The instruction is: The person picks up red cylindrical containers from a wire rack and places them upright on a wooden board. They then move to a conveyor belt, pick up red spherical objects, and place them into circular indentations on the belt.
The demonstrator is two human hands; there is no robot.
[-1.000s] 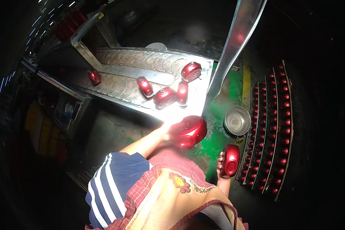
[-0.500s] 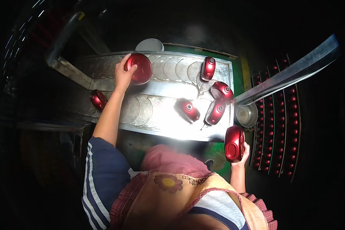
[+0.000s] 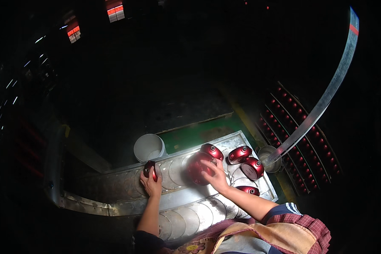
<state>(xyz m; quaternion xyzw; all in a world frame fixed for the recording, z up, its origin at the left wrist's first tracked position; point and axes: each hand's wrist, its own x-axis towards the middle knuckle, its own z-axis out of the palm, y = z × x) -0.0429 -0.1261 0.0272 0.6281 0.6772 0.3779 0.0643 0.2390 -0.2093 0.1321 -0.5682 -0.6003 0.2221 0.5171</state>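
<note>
My left hand [image 3: 150, 184] is wrapped round a dark red metallic round container [image 3: 153, 171], which rests on the far lane of the slat conveyor [image 3: 180, 195]. My right hand [image 3: 216, 177] reaches over the belt with its fingers on a larger-looking red round container [image 3: 197, 168], blurred by motion. Beyond that hand sits another red container [image 3: 212, 150] with a small metal neck. Two more, a red container [image 3: 239, 155] and one with a flat face toward me [image 3: 252, 168], lie by the conveyor's right end. My right forearm partly covers a further red container [image 3: 247, 190].
A white bucket [image 3: 150, 147] stands behind the conveyor. At the right end are a metal bowl [image 3: 269, 158] and a long curved metal strip [image 3: 317, 111] rising away. Racks with rows of red containers [image 3: 304, 146] stand beyond. A metal guard rail [image 3: 86, 204] borders the left.
The view has tilted up and shifted. My right hand has moved from beyond the conveyor's right end to over the belt. The container at my left hand now shows its narrow side.
</note>
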